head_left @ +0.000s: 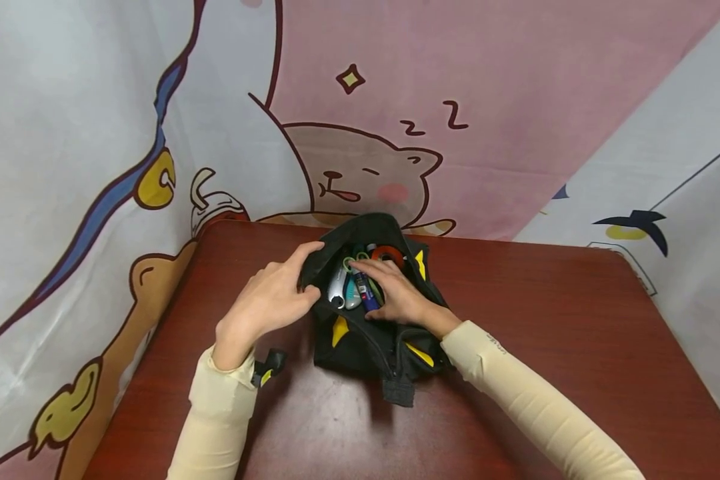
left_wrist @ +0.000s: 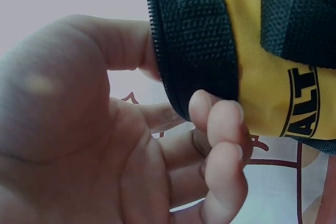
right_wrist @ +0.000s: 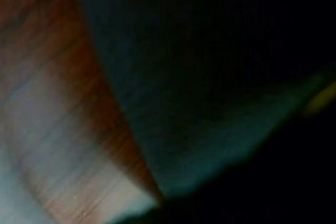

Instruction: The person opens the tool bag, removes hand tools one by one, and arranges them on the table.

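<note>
2 bare hands work at the mouth of a black bag (head_left: 354,353) in the centre of the frame. The left hand (head_left: 267,297), left of centre, pinches the bag's left rim between thumb and fingers; the left wrist view shows a zipped edge (left_wrist: 153,35) and a yellow panel (left_wrist: 257,98) lettered "ALT". The right hand (head_left: 405,293), just right of centre, dips into the bag over a blue stick (head_left: 367,296). Whether it grips or merely touches the stick, I cannot tell; the right wrist view is dark and blurred.

Inside the bag, a silver tool (head_left: 337,287) and a teal-and-white item (head_left: 353,295) lie left of the stick, with green loops (head_left: 349,265) by the fingertips and an orange-red curved item (head_left: 391,253) above. For a clean reach, the left hand should draw the rim outward, as soft cloth may sag. The stick is best pinched round its middle, clear of the loops, which could snag; a straight upward pull would disturb its neighbours least.

Farther out, a red-brown table (head_left: 528,320) fills the lower frame, and a cartoon-printed wall covering (head_left: 504,100) the upper.
</note>
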`<state>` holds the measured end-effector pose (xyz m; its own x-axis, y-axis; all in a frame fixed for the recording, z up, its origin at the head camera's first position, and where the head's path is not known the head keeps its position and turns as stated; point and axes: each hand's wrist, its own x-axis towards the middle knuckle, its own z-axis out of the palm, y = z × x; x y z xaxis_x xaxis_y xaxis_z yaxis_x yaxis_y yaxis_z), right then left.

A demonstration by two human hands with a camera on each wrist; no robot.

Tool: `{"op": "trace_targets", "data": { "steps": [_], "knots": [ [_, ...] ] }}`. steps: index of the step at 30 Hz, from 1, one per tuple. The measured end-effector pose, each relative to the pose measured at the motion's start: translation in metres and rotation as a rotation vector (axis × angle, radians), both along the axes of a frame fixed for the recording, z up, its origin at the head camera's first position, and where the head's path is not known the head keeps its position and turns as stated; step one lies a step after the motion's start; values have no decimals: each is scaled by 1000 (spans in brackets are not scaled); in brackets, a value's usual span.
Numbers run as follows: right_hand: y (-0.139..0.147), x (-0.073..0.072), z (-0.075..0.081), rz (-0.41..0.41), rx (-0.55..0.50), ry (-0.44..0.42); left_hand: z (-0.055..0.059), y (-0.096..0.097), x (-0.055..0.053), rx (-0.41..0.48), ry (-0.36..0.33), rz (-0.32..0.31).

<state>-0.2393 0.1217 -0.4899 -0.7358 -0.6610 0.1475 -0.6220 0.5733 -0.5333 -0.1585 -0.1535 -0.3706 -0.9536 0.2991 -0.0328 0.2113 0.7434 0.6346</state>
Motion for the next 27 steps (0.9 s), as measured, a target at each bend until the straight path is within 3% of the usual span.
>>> {"op": "trace_targets", "data": {
  "steps": [5, 13, 20, 27],
  "knots": [
    [1, 4, 5, -5, -35, -14, -2, 0, 1, 2, -2, -2],
    [5, 10, 22, 1, -227, -93, -2, 1, -1, 0, 13, -7],
    [10, 24, 48, 5, -403, -152, 0, 2, -1, 8, -3, -13],
    [20, 40, 76, -12, -516, -109, -1, 3, -1, 7, 3, -14]
  ]
}}
